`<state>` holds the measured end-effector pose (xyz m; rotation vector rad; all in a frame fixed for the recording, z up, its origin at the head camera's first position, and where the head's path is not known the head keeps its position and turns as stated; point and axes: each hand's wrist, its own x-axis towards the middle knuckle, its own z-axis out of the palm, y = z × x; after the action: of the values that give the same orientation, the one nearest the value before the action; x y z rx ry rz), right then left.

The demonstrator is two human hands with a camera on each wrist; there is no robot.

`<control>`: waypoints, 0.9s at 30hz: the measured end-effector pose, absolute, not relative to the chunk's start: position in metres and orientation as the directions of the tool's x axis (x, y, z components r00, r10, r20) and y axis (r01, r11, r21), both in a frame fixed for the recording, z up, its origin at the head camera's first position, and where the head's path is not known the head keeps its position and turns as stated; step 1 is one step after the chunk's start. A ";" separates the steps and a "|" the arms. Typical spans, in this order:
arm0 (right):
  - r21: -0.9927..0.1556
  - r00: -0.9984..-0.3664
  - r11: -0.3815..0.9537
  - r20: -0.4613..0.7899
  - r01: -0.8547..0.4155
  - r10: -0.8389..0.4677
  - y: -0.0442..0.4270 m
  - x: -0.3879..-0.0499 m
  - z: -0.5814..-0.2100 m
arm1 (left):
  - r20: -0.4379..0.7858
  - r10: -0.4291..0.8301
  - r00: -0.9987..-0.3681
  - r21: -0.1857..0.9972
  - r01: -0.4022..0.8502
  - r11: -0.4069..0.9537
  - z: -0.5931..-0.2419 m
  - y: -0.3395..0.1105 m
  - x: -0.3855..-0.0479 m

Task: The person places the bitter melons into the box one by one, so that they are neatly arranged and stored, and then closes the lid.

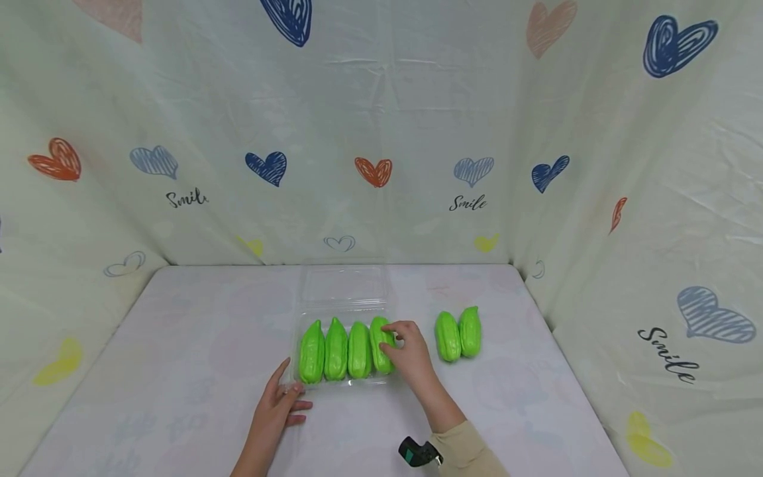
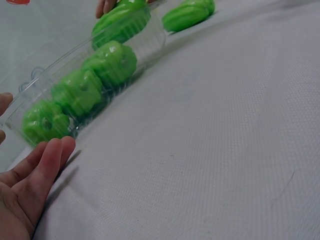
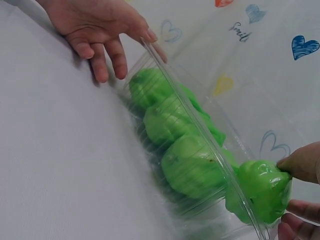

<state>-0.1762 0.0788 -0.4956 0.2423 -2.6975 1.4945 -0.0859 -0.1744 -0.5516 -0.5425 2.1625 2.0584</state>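
Note:
A clear plastic clamshell box [image 1: 372, 382] lies on the table with its lid [image 1: 344, 283] folded back. Three ridged green gourds [image 1: 312, 352] sit side by side in it. My right hand [image 1: 411, 351] pinches a fourth gourd [image 3: 265, 190] between thumb and fingers at the box's right end. In the right wrist view this gourd is beside the other three, partly seen through the box wall. At the front left corner is my left hand [image 1: 277, 404], its fingers spread and mostly straight, with thumb and index finger at the box's edge.
Two more green gourds [image 1: 459, 334] lie together on the white table [image 1: 197, 371], to the right of the box. A cloth printed with hearts [image 1: 373, 172] hangs behind and at both sides. A black device [image 1: 417, 452] is by the right sleeve [image 1: 467, 450].

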 end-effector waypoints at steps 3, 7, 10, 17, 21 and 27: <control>-0.827 -0.985 0.538 0.122 -0.167 -0.119 0.079 -0.177 -0.497 | -0.314 -0.184 -0.932 0.946 -0.324 0.026 -0.552 -0.175 -0.086; -0.814 -0.982 0.551 0.135 -0.185 -0.130 0.079 -0.177 -0.499 | -0.310 -0.186 -0.932 0.947 -0.320 0.026 -0.553 -0.175 -0.086; -0.807 -0.980 0.558 0.143 -0.195 -0.136 0.078 -0.178 -0.500 | -0.310 -0.182 -0.933 0.947 -0.319 0.025 -0.553 -0.175 -0.087; -0.784 -0.971 0.573 0.192 -0.240 -0.145 0.077 -0.180 -0.505 | -0.308 -0.175 -0.935 0.948 -0.317 0.026 -0.554 -0.175 -0.086; -0.775 -0.969 0.582 0.198 -0.247 -0.148 0.077 -0.180 -0.506 | -0.299 -0.172 -0.939 0.951 -0.308 0.027 -0.554 -0.175 -0.086; -0.790 -0.980 0.580 0.136 -0.197 -0.148 0.079 -0.181 -0.506 | -0.291 -0.173 -0.941 0.953 -0.301 0.033 -0.555 -0.175 -0.086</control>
<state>-0.1812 0.0788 -0.5058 0.2999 -2.7438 1.3822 -0.0858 -0.1752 -0.5547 -0.5045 2.1874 2.0608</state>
